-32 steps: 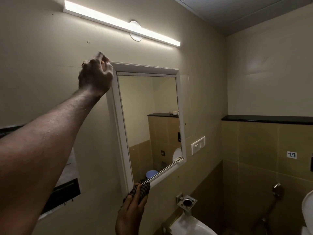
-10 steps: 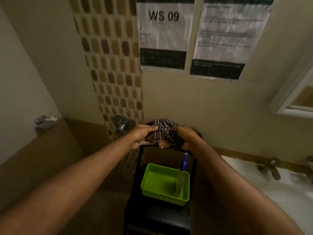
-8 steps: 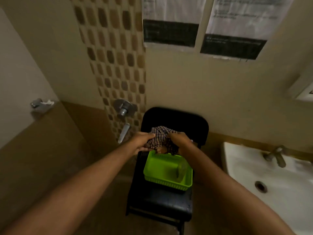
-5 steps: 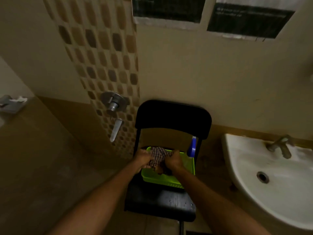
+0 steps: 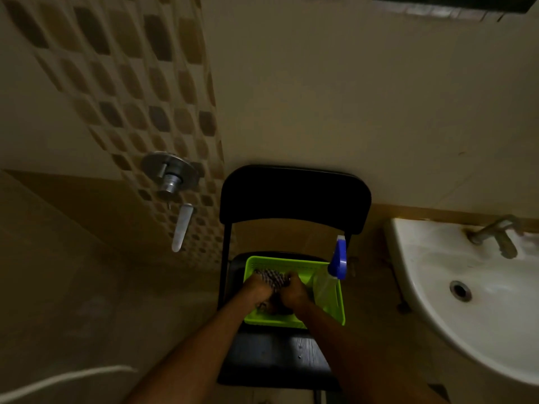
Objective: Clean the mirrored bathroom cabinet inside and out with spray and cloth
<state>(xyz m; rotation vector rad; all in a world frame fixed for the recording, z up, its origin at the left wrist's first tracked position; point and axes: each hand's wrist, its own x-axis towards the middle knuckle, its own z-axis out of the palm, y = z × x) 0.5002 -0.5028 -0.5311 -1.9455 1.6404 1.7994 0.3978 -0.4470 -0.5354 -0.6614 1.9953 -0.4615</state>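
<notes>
Spray bottle [image 5: 335,269] beside cloth [image 5: 272,279], basket [image 5: 339,310]

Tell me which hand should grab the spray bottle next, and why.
Right, probably. The right hand sits in the green basket just beside the spray bottle at its right edge. The left hand is farther off and would have to cross over; it could keep the checked cloth.

— Any writing you can make out here?
— None. A dark strip of a wall poster [image 5: 449,2] shows at the top right of the frame, too cut off to read.
— And the spray bottle [image 5: 335,268] in the green basket [image 5: 339,304]?
— No label can be read on either.
</notes>
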